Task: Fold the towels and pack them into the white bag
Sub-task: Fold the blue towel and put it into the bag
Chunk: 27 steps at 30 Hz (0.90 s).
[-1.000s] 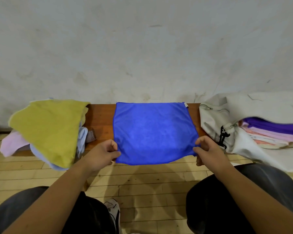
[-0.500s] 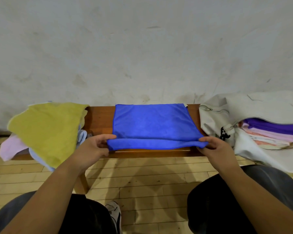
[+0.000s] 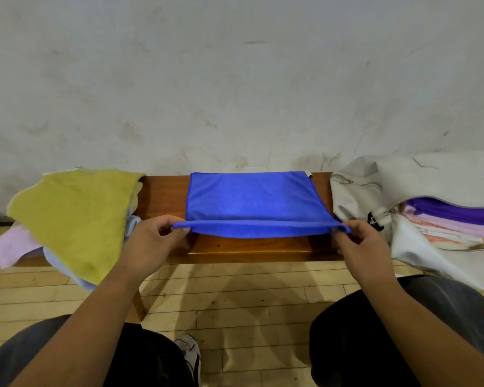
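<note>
Blue towel [image 3: 253, 202] mid-fold on worktop [image 3: 162, 196]
L hand [image 3: 154, 241] & R hand [image 3: 361, 244] each pinch a near corner; white bag [image 3: 355, 196] at right.

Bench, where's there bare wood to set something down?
Bare bench wood shows between the yellow towel and the blue towel, and along the near edge below its lifted hem. Only a sliver separates blue towel from white bag. Both ends are covered.
</note>
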Each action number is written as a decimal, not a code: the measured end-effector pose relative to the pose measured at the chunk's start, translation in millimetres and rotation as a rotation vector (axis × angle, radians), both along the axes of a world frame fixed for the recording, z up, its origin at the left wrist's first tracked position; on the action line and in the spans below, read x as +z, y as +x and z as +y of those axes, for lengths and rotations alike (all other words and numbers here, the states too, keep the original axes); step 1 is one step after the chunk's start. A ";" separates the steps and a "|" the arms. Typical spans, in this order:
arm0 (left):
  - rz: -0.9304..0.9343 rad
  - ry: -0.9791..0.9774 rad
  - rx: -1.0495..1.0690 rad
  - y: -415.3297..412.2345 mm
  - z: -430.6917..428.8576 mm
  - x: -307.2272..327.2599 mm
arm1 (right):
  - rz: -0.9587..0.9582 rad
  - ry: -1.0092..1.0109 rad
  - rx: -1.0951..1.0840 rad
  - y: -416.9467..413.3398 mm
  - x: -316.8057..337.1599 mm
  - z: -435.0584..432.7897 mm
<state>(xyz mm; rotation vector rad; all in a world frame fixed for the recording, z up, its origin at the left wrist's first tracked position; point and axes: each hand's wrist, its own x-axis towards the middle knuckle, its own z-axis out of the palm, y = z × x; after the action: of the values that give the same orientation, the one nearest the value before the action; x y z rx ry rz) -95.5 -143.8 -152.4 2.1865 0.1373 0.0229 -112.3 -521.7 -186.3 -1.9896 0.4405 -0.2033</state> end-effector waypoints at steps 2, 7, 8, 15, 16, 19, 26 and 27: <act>0.000 0.040 0.005 -0.1 0.1 -0.7 | -0.006 -0.013 -0.011 -0.5 1.4 -1.4; -0.027 0.111 0.041 6.7 3.9 -6.7 | -0.082 -0.200 -0.020 -2.5 6.9 0.4; -0.056 0.105 0.041 6.9 3.4 -4.9 | -0.129 -0.266 -0.028 -2.7 8.7 0.2; -0.111 -0.015 0.051 3.6 -0.3 5.2 | -0.197 -0.096 0.126 -4.8 16.9 2.5; -0.100 0.037 0.023 4.2 0.3 3.1 | -0.180 -0.138 0.187 -5.6 16.9 4.1; -0.016 0.190 -0.025 6.6 1.2 -5.3 | -0.133 -0.273 0.308 -7.6 13.1 9.3; 0.123 0.279 -0.005 11.0 4.1 -10.5 | -0.022 -0.278 0.214 -0.2 11.2 9.1; 0.135 0.286 0.002 11.7 3.9 -11.0 | -0.016 -0.258 0.205 0.1 12.5 9.3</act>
<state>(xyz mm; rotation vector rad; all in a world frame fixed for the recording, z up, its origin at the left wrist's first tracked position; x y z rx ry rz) -83.8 -139.8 -163.4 2.4734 0.2243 -0.1110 -112.2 -512.4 -173.8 -2.2680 0.2049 -0.1523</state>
